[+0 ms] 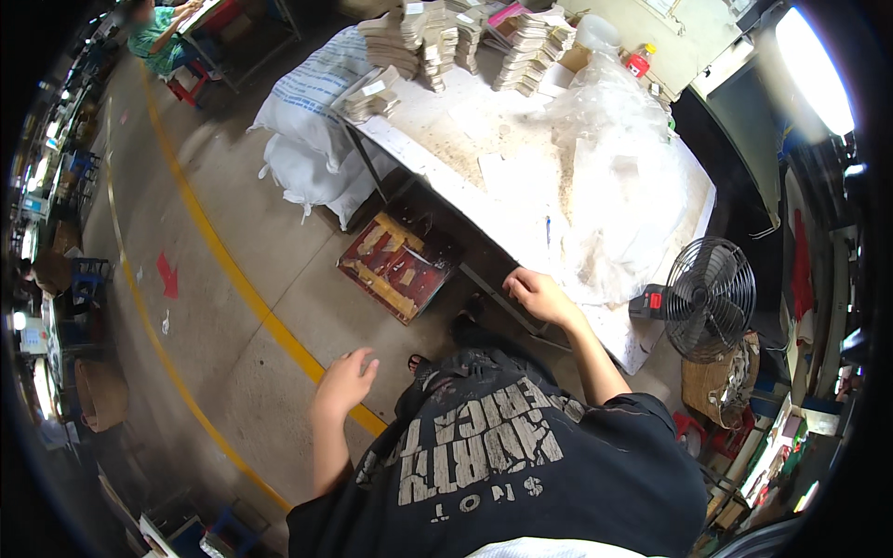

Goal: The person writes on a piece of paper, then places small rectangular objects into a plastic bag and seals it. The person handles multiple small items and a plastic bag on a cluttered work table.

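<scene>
My left hand point(344, 379) hangs in the air over the floor, left of my body, with its fingers apart and nothing in it. My right hand point(539, 296) is at the near edge of the white-topped table point(456, 191), its fingers loosely curled and no object showing in them. Whether it touches the edge I cannot tell. Beyond it on the tabletop lies a blue pen point(548, 231). A large heap of clear plastic sheeting point(619, 200) covers the table's right part. At the far end stand several stacks of greyish-brown flat pieces point(439, 46).
A black fan point(710, 298) stands at the table's right corner. Below the table edge sits a dark red box or stool point(395, 267) with torn tape. White sacks point(312, 172) lean by the table's left end. Yellow lines point(223, 249) cross the floor. Another person point(160, 42) sits far left.
</scene>
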The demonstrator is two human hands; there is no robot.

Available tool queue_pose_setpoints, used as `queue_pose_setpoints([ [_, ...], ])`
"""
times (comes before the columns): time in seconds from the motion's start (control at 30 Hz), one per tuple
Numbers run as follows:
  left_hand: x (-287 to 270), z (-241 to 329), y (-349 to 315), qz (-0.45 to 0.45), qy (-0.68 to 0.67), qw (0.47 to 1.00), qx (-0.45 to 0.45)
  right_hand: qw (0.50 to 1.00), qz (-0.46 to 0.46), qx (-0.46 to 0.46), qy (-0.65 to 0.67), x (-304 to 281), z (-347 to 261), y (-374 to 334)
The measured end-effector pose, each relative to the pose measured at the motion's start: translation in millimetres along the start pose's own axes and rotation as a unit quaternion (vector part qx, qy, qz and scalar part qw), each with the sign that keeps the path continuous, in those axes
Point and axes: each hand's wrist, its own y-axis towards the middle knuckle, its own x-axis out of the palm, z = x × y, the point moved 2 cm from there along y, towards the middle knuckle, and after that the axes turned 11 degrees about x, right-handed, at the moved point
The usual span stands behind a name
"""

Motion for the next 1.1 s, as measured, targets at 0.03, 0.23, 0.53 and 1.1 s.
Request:
queue_pose_setpoints([
  [0.03, 3, 8, 17, -0.006, -0.005, 1.000, 0.030, 1.000, 0.016, -0.003, 0.015, -9, -2, 10],
  [0.23, 16, 77, 118, 0.057, -0.150, 0.970, 0.181, 0.962, 0.236, -0.125, -0.066, -37, 4, 73],
  [0.53, -8, 125, 223, 0.115, -0.112, 0.946, 0.282, 0.890, 0.383, -0.170, -0.182, -20, 2, 121],
  [1.1, -47, 131, 275, 0.207, -0.029, 0.953, 0.221, 0.901, 0.364, -0.142, -0.188, -23, 0, 122],
])
